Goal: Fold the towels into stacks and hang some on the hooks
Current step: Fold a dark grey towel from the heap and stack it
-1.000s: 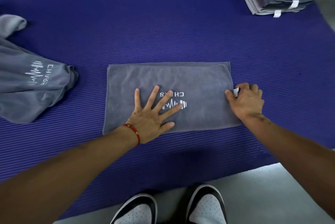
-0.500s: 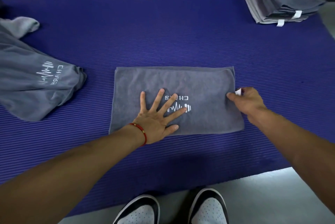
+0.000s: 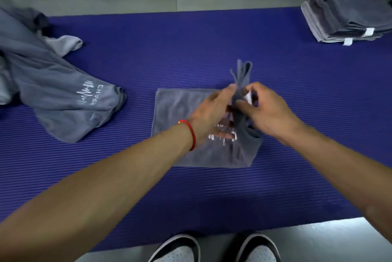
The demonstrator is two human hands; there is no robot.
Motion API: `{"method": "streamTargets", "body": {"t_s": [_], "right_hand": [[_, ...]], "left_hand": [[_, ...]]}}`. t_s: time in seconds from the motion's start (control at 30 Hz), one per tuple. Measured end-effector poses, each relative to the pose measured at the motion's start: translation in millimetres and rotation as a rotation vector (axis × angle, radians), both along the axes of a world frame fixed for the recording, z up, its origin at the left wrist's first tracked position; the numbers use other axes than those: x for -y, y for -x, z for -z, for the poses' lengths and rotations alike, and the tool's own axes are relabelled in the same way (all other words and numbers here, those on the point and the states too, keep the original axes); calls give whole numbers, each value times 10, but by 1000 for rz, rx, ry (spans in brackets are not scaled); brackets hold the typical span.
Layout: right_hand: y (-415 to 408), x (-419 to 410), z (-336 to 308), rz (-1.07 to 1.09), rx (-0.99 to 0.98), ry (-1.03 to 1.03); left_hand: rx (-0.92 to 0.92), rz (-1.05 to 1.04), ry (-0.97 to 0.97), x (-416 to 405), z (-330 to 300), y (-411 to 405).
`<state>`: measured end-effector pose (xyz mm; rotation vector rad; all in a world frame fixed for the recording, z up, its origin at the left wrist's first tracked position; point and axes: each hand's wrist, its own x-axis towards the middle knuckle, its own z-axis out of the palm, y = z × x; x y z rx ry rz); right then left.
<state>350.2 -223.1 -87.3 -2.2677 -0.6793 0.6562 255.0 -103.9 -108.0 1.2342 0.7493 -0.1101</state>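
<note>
right end comes up and over

since half a second ago the right hand (image 3: 268, 111) has lifted the towel's (image 3: 182, 104) right end off the mat (image 3: 212, 193) and swung it toward the middle, fingers pinched on the raised edge by its white tag. the left hand (image 3: 210, 117) has left its flat press; whether it grips the fold i cannot tell. this towel is judged mid-fold. farther left, a heap of unfolded towels (image 3: 55, 92) waits; far right, a folded stack (image 3: 343, 19) sits done. no hooks show.
</note>
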Motion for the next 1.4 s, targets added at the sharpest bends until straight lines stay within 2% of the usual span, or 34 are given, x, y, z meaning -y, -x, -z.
{"method": "streamTargets", "body": {"t_s": [0.03, 0.1, 0.13, 0.2, 0.27, 0.33, 0.43, 0.47, 0.6, 0.67, 0.77, 0.8, 0.87, 0.93, 1.0, 1.13, 1.3, 1.37, 1.4], "right_hand": [[118, -99, -30, -52, -60, -52], [297, -217, -62, -126, -272, -165], [335, -231, -53, -149, -304, -211], [320, -197, 12, -246, -120, -210], [279, -124, 114, -396, 118, -119], [266, -31, 297, -591, 188, 14], [307, 117, 626, -841, 208, 370], [312, 151, 689, -872, 229, 426], [197, 51, 727, -762, 398, 317], [90, -89, 743, -691, 354, 366], [-40, -222, 787, -725, 243, 549], [-34, -226, 798, -712, 240, 556], [85, -184, 793, -610, 339, 513], [304, -85, 789, -425, 509, 504], [513, 41, 815, -294, 547, 537], [757, 196, 929, -281, 322, 498], [838, 119, 712, -43, -62, 266], [722, 136, 597, 99, -193, 202], [618, 167, 555, 201, -228, 146]], "left_hand": [[-12, -88, 74, -61, 3, 4], [-12, -209, 10, -235, 87, 84], [-10, -252, -58, -328, 137, 164], [-24, -283, -232, -518, 241, 347], [-68, -248, -484, -707, 357, 559], [-119, -176, -685, -859, 465, 763], [-246, -61, -773, -994, 665, 933], [-272, -38, -788, -1007, 727, 951], [-348, -34, -934, -1004, 816, 933], [-401, -10, -1121, -1004, 805, 898], [-268, 145, -1509, -1077, 779, 736], [-198, 228, -1572, -1143, 799, 638], [-163, 423, -1543, -1281, 848, 433], [-246, 602, -1453, -1399, 899, 267], [-309, 734, -1400, -1512, 900, 164], [-283, 811, -1303, -1700, 784, -3], [-357, 843, -1241, -1600, 559, -118], [-397, 782, -1110, -1617, 442, -52], [-394, 709, -972, -1646, 398, 13]]}}
